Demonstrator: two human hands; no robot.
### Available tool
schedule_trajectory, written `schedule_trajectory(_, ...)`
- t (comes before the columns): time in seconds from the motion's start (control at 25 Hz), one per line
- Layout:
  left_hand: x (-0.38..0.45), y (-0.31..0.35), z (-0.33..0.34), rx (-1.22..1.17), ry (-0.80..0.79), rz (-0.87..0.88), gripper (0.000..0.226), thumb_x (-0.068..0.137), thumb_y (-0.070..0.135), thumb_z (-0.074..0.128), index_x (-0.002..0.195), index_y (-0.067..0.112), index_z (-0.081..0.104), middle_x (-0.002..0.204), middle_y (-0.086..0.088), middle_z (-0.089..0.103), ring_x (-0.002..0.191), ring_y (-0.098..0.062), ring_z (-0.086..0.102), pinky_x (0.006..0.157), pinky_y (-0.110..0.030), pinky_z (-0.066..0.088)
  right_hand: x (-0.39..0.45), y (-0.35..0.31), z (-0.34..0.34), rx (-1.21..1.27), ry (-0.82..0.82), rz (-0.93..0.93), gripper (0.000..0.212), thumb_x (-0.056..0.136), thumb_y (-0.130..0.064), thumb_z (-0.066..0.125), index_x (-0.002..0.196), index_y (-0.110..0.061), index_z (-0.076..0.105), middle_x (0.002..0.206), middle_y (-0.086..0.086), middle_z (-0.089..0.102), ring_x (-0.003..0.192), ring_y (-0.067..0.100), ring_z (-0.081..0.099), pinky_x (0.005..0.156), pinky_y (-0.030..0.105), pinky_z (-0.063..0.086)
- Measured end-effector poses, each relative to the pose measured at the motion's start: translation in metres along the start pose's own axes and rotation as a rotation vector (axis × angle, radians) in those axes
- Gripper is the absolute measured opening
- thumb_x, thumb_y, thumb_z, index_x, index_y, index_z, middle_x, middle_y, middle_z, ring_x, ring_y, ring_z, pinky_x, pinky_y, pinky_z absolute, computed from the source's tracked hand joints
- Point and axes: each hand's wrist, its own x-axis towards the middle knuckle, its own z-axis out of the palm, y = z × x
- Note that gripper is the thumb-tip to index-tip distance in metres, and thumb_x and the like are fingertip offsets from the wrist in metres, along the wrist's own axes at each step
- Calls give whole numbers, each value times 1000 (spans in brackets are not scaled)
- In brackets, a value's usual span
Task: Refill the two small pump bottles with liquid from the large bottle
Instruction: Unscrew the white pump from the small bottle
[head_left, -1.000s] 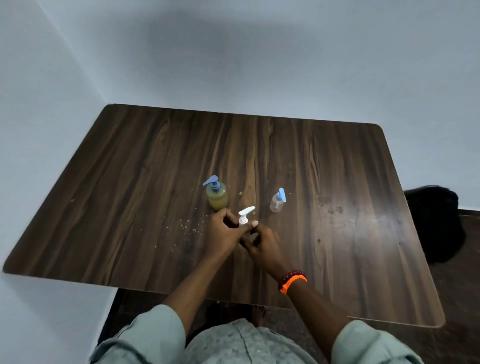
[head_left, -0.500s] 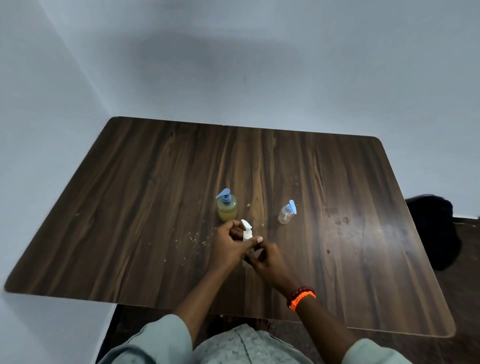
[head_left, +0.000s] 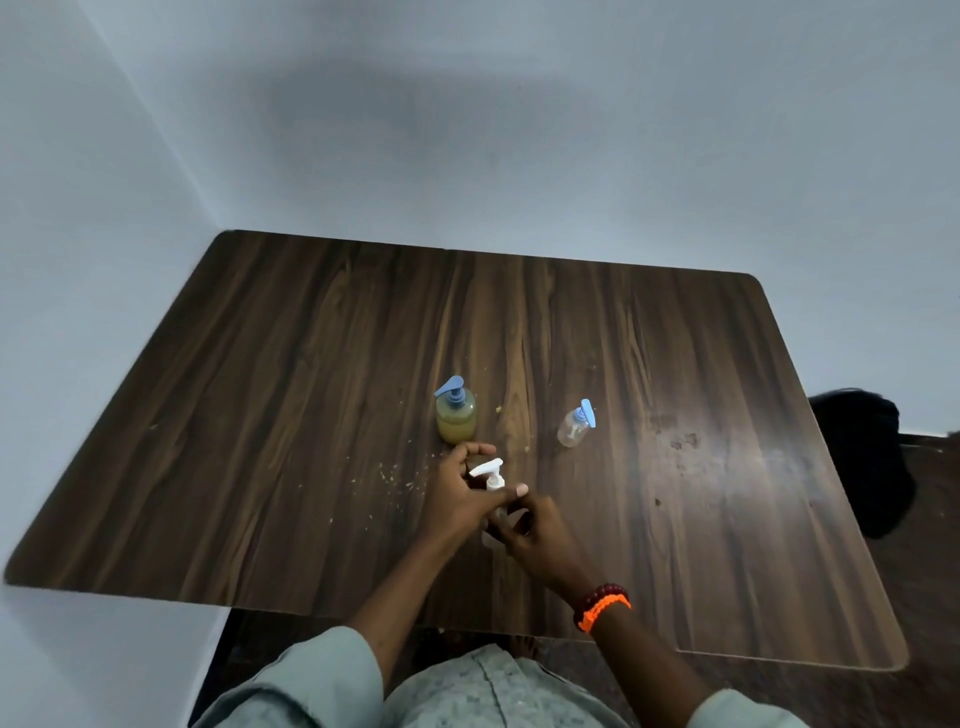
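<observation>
Swung from upright toward 10 o'clock, the white pump head (head_left: 487, 468) tops an upright small bottle (head_left: 496, 506) at table (head_left: 311, 415) centre, left hand (head_left: 460, 499) pinching its collar, right hand (head_left: 535, 535) gripping the body; large bottle (head_left: 456, 418) at 11 o'clock.

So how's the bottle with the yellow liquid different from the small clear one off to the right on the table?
The yellow-liquid bottle is the larger and holds yellowish liquid well up its body, while the small clear bottle looks nearly empty. The yellow-liquid bottle's blue spout points left; the small clear bottle's blue spout points away from the person. The yellow-liquid bottle stands just beyond the left hand; the small clear bottle stands apart on the right. Both stand upright on the table, untouched, pumps still on.
</observation>
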Motion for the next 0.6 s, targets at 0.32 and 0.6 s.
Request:
schedule_trajectory(0.32, -6, -5, -2, -58, -100, -20, 43, 74, -1, 91, 114, 9, 76, 96, -4, 83, 93, -21, 79, 72, -26, 65, -10, 11, -8, -4, 9, 20, 25, 94, -43, 74, 108, -23, 74, 86, 3, 73, 64, 12, 68, 59, 31, 55)
schedule_trajectory(0.6, -11, -7, -1, -99, -158, -42, 54, 83, 3, 86, 133, 8, 67, 117, -10, 78, 107, -20, 77, 84, -30, 65, -14, 8, -9, -13, 14, 1, 9, 92, -39, 77, 91, -32, 71, 78, -4, 68, 64, 7, 63, 59, 27, 51)
